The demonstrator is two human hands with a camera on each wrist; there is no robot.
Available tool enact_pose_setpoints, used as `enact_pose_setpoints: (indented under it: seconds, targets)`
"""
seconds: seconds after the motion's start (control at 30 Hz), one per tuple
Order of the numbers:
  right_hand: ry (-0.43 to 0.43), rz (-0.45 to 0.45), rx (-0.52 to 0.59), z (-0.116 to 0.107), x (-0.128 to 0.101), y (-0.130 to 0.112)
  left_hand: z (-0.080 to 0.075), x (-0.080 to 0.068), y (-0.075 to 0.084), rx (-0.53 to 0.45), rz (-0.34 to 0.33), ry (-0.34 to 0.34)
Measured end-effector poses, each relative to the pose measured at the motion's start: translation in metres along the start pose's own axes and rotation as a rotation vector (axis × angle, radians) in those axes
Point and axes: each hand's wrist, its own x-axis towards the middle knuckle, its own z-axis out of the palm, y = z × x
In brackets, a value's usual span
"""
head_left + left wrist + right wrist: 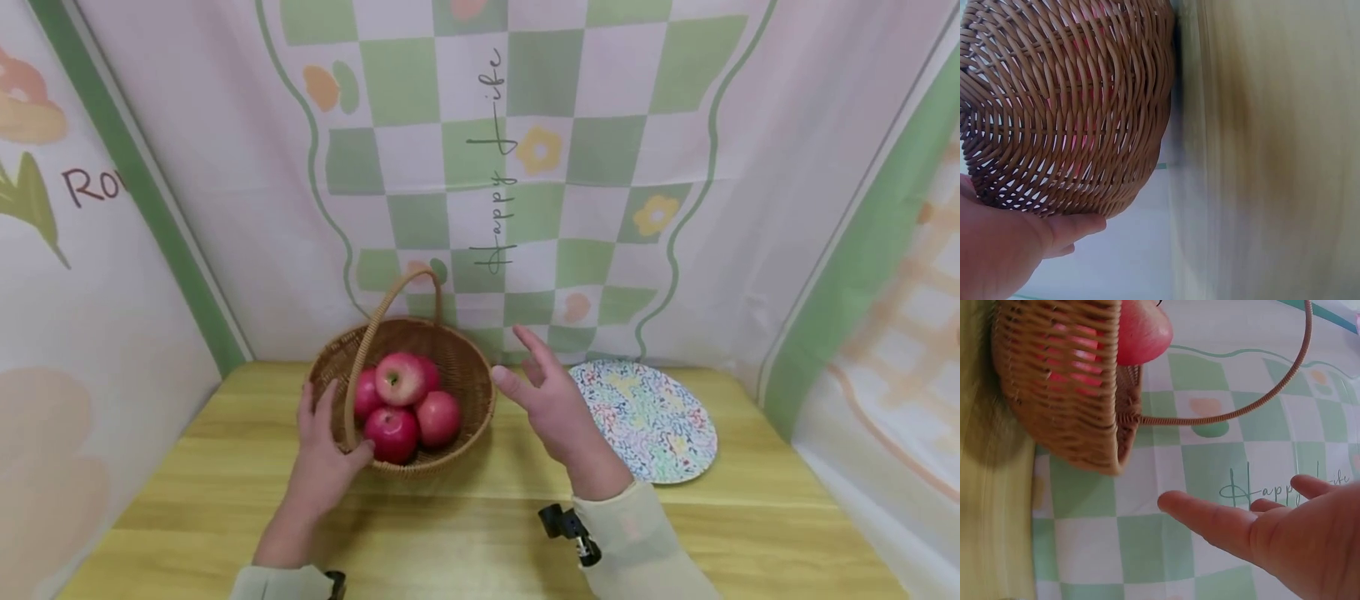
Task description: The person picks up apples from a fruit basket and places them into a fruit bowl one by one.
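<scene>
The left hand (pixel 997 250) occupies the lower-left corner of the view. Its thumb (pixel 1075 226) lies against the underside curve of the brown woven wicker basket (pixel 1072 106), directly above the hand. Red colour shows through the gaps of the weave; what causes it cannot be identified. To the right of the hand and basket runs the yellow wooden tabletop (pixel 1272 150), blurred, and the basket wall meets it. A pale surface (pixel 1135 256) lies just beside the thumb.
</scene>
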Motion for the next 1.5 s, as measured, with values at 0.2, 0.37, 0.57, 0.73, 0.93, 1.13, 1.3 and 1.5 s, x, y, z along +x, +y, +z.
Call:
enact_pose_setpoints:
  seconds: [0.2,0.37,0.57,0.73,0.93,1.13,1.3,1.5]
  targets:
    - [-0.031,0.008,0.145,-0.002,-0.004,0.0,0.01,0.001,0.003,0.005,0.029,-0.039]
    - [-0.06,0.006,0.181,0.001,-0.004,0.004,0.014,-0.001,0.005,0.007,0.054,-0.056]
    - [-0.097,0.018,0.186,0.01,-0.001,0.006,0.013,-0.005,0.008,0.007,0.057,-0.067]
    - [-0.101,0.007,0.141,0.012,0.001,0.008,0.016,-0.006,0.012,-0.018,0.098,-0.075]
    - [-0.097,0.005,-0.02,0.011,0.003,0.013,0.022,-0.007,0.014,-0.027,0.129,-0.087]
    - [-0.108,-0.007,-0.13,0.011,0.005,0.018,0.026,-0.009,0.015,-0.026,0.142,-0.098]
    - [-0.141,-0.04,-0.168,0.012,0.011,0.023,0.027,-0.01,0.016,-0.023,0.157,-0.104]
    - [-0.179,-0.065,-0.164,0.016,0.018,0.032,0.025,-0.011,0.017,-0.019,0.169,-0.108]
